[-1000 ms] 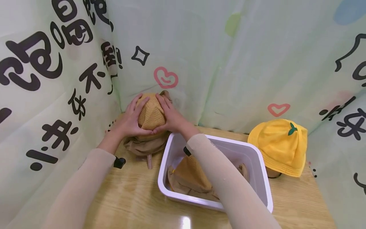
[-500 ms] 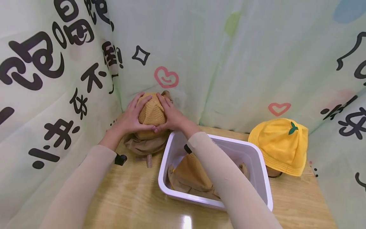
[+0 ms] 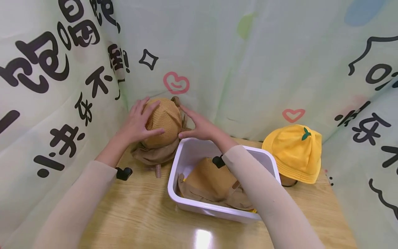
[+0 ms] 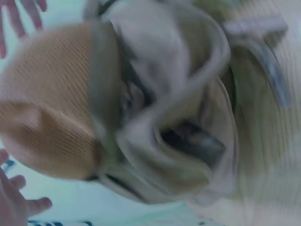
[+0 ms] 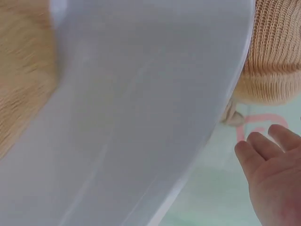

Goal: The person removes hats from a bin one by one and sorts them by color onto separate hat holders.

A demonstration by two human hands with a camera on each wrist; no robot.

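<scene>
A tan ribbed hat point(image 3: 163, 121) with a brown cloth lower part point(image 3: 155, 154) sits at the back left of the table, near the curtain corner. My left hand point(image 3: 136, 121) is at its left side with spread fingers; contact cannot be told. To its right, my right hand point(image 3: 200, 126) stands apart from the hat with fingers extended, above the bin's back left corner. In the left wrist view, the ribbed crown point(image 4: 51, 99) lies between both hands, with blurred folds of cloth point(image 4: 164, 108) below it. The right wrist view shows my right hand point(image 5: 277, 179) holding nothing.
A white plastic bin point(image 3: 214, 211) holds tan and brown hats point(image 3: 211, 180), partly hidden by my right forearm. A yellow hat point(image 3: 293, 152) with a green sprout stands to its right, on the wooden table point(image 3: 140, 214). Printed curtains point(image 3: 217, 62) enclose the back and sides.
My right hand has moved right, off the hat, and its fingers have straightened. My left hand has loosened from the crown and the two thumbs have parted. The view has shifted slightly.
</scene>
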